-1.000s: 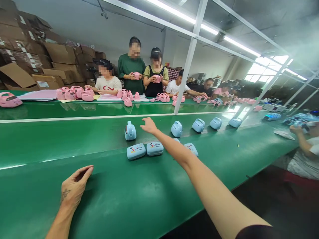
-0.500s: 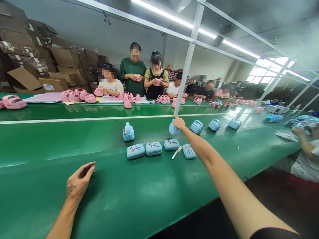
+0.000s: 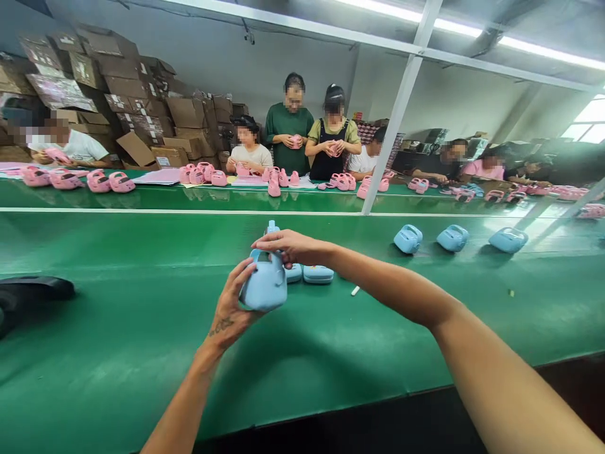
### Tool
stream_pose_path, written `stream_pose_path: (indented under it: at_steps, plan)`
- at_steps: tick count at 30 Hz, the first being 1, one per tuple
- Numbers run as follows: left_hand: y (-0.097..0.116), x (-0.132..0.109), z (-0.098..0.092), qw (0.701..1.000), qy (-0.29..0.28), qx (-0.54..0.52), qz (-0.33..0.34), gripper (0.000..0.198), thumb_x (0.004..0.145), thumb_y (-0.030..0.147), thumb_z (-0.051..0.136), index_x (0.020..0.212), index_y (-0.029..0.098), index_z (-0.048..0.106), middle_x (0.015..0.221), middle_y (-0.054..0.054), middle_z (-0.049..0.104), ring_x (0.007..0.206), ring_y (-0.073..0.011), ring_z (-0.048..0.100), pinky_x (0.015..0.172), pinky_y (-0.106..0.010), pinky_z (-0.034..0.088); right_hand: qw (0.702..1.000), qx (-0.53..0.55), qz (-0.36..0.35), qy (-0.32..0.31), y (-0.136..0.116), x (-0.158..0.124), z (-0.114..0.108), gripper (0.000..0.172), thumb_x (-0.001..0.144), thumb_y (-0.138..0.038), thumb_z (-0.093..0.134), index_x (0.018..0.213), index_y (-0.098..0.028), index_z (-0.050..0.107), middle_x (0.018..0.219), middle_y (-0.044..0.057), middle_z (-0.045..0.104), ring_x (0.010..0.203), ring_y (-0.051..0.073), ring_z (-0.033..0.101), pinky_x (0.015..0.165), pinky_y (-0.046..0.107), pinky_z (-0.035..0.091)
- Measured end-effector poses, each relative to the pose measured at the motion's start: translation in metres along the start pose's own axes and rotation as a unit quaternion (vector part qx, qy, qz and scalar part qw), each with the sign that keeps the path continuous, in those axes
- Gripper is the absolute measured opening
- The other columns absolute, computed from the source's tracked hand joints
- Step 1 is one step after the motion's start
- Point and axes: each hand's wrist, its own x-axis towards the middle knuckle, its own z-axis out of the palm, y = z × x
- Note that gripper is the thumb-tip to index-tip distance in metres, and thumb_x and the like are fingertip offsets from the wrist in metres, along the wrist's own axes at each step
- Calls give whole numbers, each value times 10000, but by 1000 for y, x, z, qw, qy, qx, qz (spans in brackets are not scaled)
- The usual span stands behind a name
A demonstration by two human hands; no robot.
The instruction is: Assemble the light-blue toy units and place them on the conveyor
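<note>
A light-blue rounded plastic case with a carry handle point(image 3: 265, 287) is held up above the green work surface. My left hand point(image 3: 230, 304) cups it from the left and below, fingers along its side. Across its handle lie the fingers of my right hand point(image 3: 295, 247), closed at the top right. Just behind it, mostly hidden, stands another handled blue case point(image 3: 271, 224). Flat light-blue cases point(image 3: 318, 274) sit on the belt beyond my hands, partly covered. The tip of a white-handled tool point(image 3: 355, 291) pokes out under my right forearm.
Several blue handled cases point(image 3: 408, 239) stand in a row to the right. A black object point(image 3: 33, 299) lies at the left. Across the green belt point(image 3: 142, 353), people work at a strip with pink cases point(image 3: 99, 181). A white post point(image 3: 399, 113) rises beyond my right arm.
My right hand has brought a blue handled case from the row back toward me, and my left hand has come up to take hold of it. The view has swung left.
</note>
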Motion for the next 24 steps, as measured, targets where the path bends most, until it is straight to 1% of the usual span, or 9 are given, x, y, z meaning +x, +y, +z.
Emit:
stream_pose_path:
  at_steps: [3, 5, 8, 10, 12, 15, 19, 22, 24]
  plan:
    - [-11, -26, -8, 976, 102, -121, -150, 978, 365, 214, 995, 1276, 326, 659, 1341, -68, 656, 1239, -355, 617, 1009, -482, 543, 986, -168, -14, 19, 18, 13, -2, 496, 967, -461, 599, 1394, -220, 518, 870, 15, 684, 616, 115, 622, 584, 220, 534]
    - [-20, -45, -12, 927, 172, -233, -238, 961, 394, 215, 991, 1285, 323, 648, 1253, -43, 709, 1144, -312, 673, 924, -427, 594, 931, -363, -16, 45, 40, 20, -9, 626, 861, -369, 754, 1417, -205, 521, 1129, 94, 702, 901, 202, 697, 772, 290, 568]
    - [-27, -67, -16, 828, 252, -388, -317, 675, 594, 253, 934, 1223, 260, 687, 1193, -61, 744, 1093, -274, 704, 896, -390, 613, 829, -559, -8, -16, 78, 26, -13, 720, 788, -277, 783, 1452, -208, 514, 1376, 151, 598, 1188, 317, 626, 906, 369, 546]
    - [-27, -75, -20, 770, 283, -460, -341, 449, 779, 256, 818, 1211, 242, 699, 1192, -80, 753, 1105, -281, 709, 938, -456, 603, 790, -609, -2, -68, 98, 27, -8, 739, 803, -226, 709, 1499, -250, 458, 1388, 145, 580, 1154, 315, 649, 860, 367, 558]
    - [-23, -78, -23, 737, 299, -499, -344, 342, 917, 225, 667, 1257, 258, 682, 1221, -82, 749, 1157, -290, 694, 995, -534, 566, 768, -635, 6, -88, 110, 26, 1, 792, 795, -192, 659, 1535, -280, 393, 1349, 145, 589, 1066, 303, 687, 800, 359, 565]
    - [-20, -79, -25, 716, 310, -526, -339, 377, 982, 191, 559, 1339, 282, 638, 1269, -87, 734, 1236, -297, 654, 1048, -574, 516, 750, -655, 17, -90, 113, 25, 12, 909, 734, -157, 665, 1565, -282, 319, 1312, 166, 587, 1012, 312, 701, 780, 369, 560]
    - [-21, -80, -25, 699, 316, -538, -349, 485, 958, 134, 582, 1413, 302, 585, 1311, -101, 712, 1271, -310, 626, 1063, -564, 503, 753, -652, 32, -86, 108, 26, 16, 933, 691, -130, 664, 1553, -278, 340, 1272, 173, 605, 1003, 334, 701, 775, 384, 555]
    - [-21, -80, -23, 696, 308, -541, -359, 544, 945, 102, 588, 1442, 319, 556, 1311, -98, 711, 1256, -303, 637, 1055, -535, 519, 778, -625, 33, -49, 103, 25, 11, 859, 745, -176, 628, 1553, -274, 353, 1287, 181, 610, 1054, 356, 680, 801, 409, 557]
    - [-18, -80, -22, 698, 309, -537, -359, 547, 941, 93, 592, 1441, 312, 558, 1292, -90, 723, 1231, -290, 657, 1042, -507, 540, 814, -580, 28, 7, 99, 24, 6, 817, 787, -220, 599, 1562, -268, 345, 1335, 177, 599, 1126, 361, 651, 873, 435, 548]
